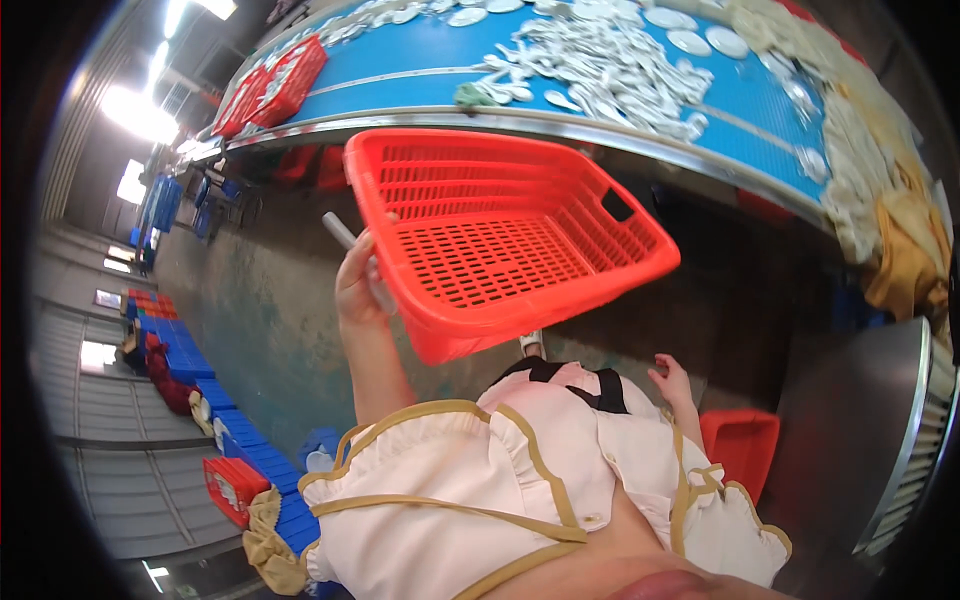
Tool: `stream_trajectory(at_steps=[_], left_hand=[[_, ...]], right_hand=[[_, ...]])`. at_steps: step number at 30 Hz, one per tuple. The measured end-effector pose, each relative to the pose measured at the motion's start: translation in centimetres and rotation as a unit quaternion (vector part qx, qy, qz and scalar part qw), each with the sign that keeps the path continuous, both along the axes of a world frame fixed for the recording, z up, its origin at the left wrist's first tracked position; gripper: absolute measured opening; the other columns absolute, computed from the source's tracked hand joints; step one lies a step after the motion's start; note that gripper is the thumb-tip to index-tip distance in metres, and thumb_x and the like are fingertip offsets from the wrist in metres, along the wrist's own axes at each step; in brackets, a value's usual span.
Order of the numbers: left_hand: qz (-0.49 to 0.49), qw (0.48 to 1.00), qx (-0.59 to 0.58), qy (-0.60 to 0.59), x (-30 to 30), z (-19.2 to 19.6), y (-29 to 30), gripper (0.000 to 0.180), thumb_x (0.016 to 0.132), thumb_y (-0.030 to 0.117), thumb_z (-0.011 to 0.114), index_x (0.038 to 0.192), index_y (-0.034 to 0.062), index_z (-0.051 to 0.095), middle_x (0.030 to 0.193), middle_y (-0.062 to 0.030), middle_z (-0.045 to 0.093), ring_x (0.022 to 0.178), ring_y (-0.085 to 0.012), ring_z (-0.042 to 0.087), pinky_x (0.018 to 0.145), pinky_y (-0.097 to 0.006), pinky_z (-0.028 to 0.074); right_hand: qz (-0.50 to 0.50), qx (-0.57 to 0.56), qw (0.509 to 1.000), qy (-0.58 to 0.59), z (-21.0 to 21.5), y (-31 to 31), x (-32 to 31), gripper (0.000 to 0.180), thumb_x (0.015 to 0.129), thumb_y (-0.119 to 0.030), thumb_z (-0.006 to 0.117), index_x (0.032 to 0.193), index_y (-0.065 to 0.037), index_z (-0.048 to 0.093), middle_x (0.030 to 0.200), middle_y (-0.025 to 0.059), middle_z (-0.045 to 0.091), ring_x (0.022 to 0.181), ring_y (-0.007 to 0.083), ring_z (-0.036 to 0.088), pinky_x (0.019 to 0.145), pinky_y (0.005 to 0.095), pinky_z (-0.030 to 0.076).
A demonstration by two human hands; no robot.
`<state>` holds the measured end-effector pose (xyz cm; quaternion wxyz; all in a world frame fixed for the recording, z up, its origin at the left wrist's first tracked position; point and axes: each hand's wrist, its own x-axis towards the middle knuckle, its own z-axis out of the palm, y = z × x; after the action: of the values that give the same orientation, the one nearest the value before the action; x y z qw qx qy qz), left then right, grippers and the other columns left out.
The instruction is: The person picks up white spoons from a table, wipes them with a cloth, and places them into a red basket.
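Observation:
My left hand (362,285) is closed on the left end of a red plastic basket (540,318), which hangs tilted in front of me with its slotted inside bare. A pale, rod-like piece (338,230) sticks out beside the same hand; its kind does not show. Low on the right, my right hand (672,382) holds nothing, its fingers loosely bent and apart. It is nearest to another red basket (742,450) standing beside me.
Beyond the basket runs a blue conveyor belt (400,98) with a metal edge, bearing a heap of white spoons (600,70) and round white pieces (727,41). A filled red basket (290,82) stands at its left. Blue crates (240,430) line the left side; a metal cabinet (850,430) is at right.

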<state>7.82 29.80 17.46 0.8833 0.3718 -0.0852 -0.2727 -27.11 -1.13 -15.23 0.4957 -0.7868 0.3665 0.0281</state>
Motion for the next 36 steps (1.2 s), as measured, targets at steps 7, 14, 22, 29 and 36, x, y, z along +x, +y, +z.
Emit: stream_trajectory(at_steps=[7, 14, 22, 29, 36], left_hand=[[0.262, 0.959, -0.039, -0.105, 7.9, -0.9, 12.2, 0.044, 0.084, 0.015, 0.053, 0.123, -0.0036, 0.042, 0.070, 0.0037, 0.055, 0.044, 0.0026, 0.035, 0.042, -0.015, 0.033], [0.117, 0.973, -0.157, -0.125, 17.7, 3.0, 13.1, 0.045, 0.084, 0.011, 0.055, 0.125, 0.0007, 0.040, 0.086, -0.0012, 0.059, 0.044, -0.0017, 0.040, 0.044, -0.019, 0.036], [0.136, 0.978, -0.091, -0.133, 33.3, -1.6, 7.0, 0.015, 0.081, 0.009, 0.059, 0.095, 0.0083, 0.054, 0.072, -0.0020, 0.057, 0.050, -0.0097, 0.051, 0.044, -0.020, 0.043], [0.274, 0.955, 0.054, 0.096, 44.3, -8.1, 0.6, 0.022, 0.076, 0.019, 0.069, 0.089, 0.0133, 0.053, 0.073, -0.0006, 0.052, 0.055, -0.0130, 0.048, 0.049, -0.030, 0.045], [0.283, 0.953, 0.064, 0.090, 53.5, -12.8, -3.1, 0.018, 0.077, 0.016, 0.067, 0.087, 0.0095, 0.053, 0.065, -0.0022, 0.051, 0.050, -0.0158, 0.050, 0.044, -0.031, 0.042]], right_hand=[[0.110, -0.085, 0.989, 0.047, 3.6, -0.4, 16.1, 0.039, 0.074, -0.017, 0.068, 0.110, -0.005, 0.056, 0.100, 0.0117, 0.063, 0.080, 0.0207, 0.063, 0.074, 0.0310, 0.050], [0.141, -0.085, 0.986, -0.030, 5.9, 3.3, 31.2, 0.034, 0.076, -0.013, 0.067, 0.108, -0.004, 0.057, 0.097, 0.0117, 0.063, 0.081, 0.0203, 0.062, 0.074, 0.0308, 0.049], [0.214, -0.048, 0.975, 0.020, 6.2, 3.9, 34.1, 0.035, 0.074, -0.015, 0.068, 0.107, -0.005, 0.059, 0.098, 0.0118, 0.064, 0.082, 0.0211, 0.063, 0.075, 0.0308, 0.049], [0.127, -0.030, 0.986, -0.107, 7.9, -0.4, 41.5, 0.029, 0.076, -0.010, 0.066, 0.103, -0.003, 0.059, 0.094, 0.0105, 0.064, 0.081, 0.0170, 0.062, 0.073, 0.0277, 0.049], [0.127, -0.029, 0.976, -0.173, 14.6, -5.4, 53.6, 0.023, 0.080, -0.011, 0.062, 0.102, -0.004, 0.060, 0.091, 0.0068, 0.063, 0.078, 0.0143, 0.060, 0.071, 0.0254, 0.047]])
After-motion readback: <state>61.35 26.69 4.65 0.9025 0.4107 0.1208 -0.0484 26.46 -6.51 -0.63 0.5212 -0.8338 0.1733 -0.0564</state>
